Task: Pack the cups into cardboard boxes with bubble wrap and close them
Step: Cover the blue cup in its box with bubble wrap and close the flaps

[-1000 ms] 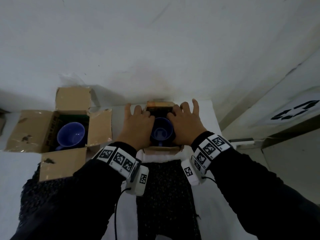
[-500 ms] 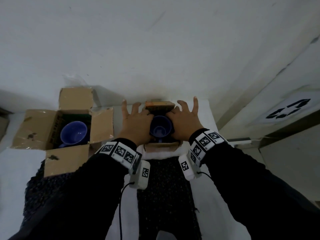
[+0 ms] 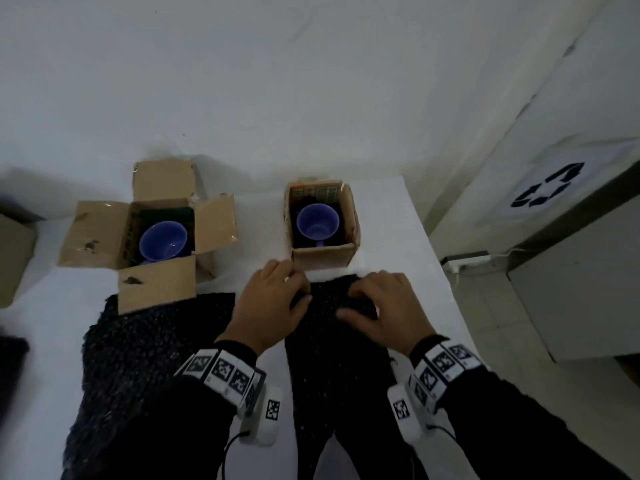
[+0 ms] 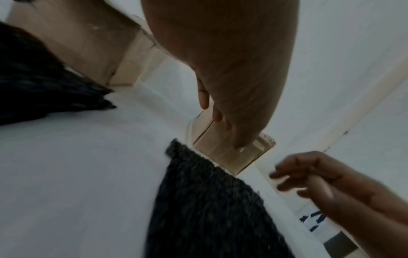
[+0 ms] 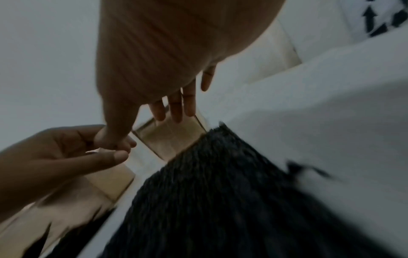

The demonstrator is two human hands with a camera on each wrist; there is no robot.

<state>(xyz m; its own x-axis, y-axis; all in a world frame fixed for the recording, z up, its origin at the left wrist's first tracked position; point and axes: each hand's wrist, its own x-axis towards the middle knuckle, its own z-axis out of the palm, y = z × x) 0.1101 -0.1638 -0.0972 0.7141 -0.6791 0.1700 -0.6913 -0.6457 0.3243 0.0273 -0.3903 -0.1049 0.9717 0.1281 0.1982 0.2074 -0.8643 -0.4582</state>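
A small cardboard box (image 3: 323, 259) stands open at the table's far side with a blue cup (image 3: 318, 221) upright inside. To its left a larger box (image 3: 157, 285) with spread flaps holds a second blue cup (image 3: 162, 240). A black bubble wrap strip (image 3: 339, 358) runs from the small box toward me. My left hand (image 3: 273, 303) and right hand (image 3: 384, 306) hover over the strip's far end, fingers loosely bent, holding nothing. The wrist views show the left hand (image 4: 229, 69) and the right hand (image 5: 165, 61) above the wrap (image 4: 209, 200), just short of the box (image 5: 170, 139).
A second black wrap sheet (image 3: 145, 341) lies under the larger box's near flap. Another cardboard box (image 3: 14, 251) sits at the left edge. Right of the table's edge stand a white bin with a recycling sign (image 3: 547, 188) and a power strip (image 3: 467, 261) on the floor.
Both hands have left the small box's sides and drawn back toward me, onto the far end of the black wrap strip. The cup in that box now shows fully.
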